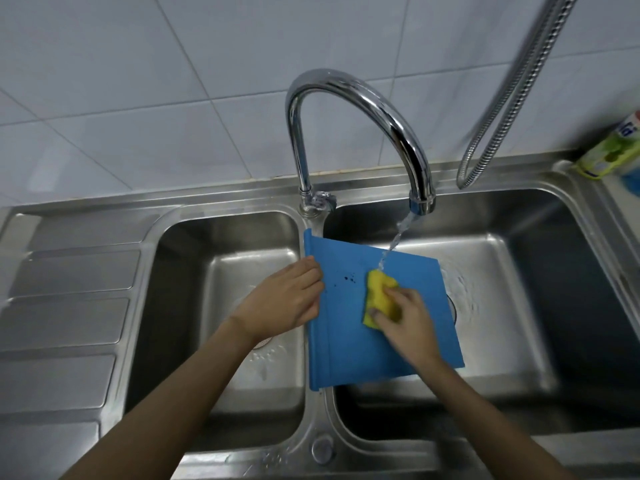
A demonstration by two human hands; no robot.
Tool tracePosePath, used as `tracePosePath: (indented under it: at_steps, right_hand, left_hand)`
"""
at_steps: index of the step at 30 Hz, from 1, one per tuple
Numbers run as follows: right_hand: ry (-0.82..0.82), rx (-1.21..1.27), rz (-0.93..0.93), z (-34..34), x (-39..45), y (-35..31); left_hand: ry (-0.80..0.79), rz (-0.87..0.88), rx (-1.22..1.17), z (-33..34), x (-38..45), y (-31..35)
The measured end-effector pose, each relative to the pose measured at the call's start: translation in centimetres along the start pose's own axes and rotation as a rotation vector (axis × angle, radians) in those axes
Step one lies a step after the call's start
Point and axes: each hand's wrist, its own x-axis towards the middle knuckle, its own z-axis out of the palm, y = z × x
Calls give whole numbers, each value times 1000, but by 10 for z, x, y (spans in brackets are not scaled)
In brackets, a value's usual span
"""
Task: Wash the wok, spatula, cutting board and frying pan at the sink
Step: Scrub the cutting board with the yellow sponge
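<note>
A blue cutting board (349, 337) lies tilted over the right basin, its left edge on the divider between the two basins. My left hand (284, 299) grips that left edge. My right hand (405, 320) grips a yellow sponge (379, 294) and presses it on the board's upper middle. Water runs from the chrome faucet (381, 109) onto the board just above the sponge. A few dark specks sit on the board left of the sponge. No wok, spatula or frying pan is in view.
The steel double sink (311, 420) has a ribbed drainboard (65, 306) on the left. A metal spray hose (512, 98) hangs at the upper right. A green dish-soap bottle (609, 150) stands at the sink's back right corner. White wall tiles rise behind.
</note>
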Motion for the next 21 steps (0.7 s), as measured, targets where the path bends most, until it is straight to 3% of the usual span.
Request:
tracePosePath:
  at_steps: [3,5,11,16,19,21]
  right_hand:
    - [26,9,-318,24,-3,-45]
    - [49,-7,-380,28,12,-47]
    - [86,-108,-130,8,73,19]
    - [-105,-257,207,-29,84,107]
    - [-65,-188,260,-27,53,91]
    - [-27,-105,155,-13,24,54]
  left_hand:
    - [4,36,-10,-2,1,-4]
    - [1,60,1,-3,0,-5]
    - [7,68,26,0,3,-6]
    - [-34,7,-25,-2,3,-2]
    - [-30,-22,-40,-4,4,0]
    - [-37,-28,-29,-4,4,1]
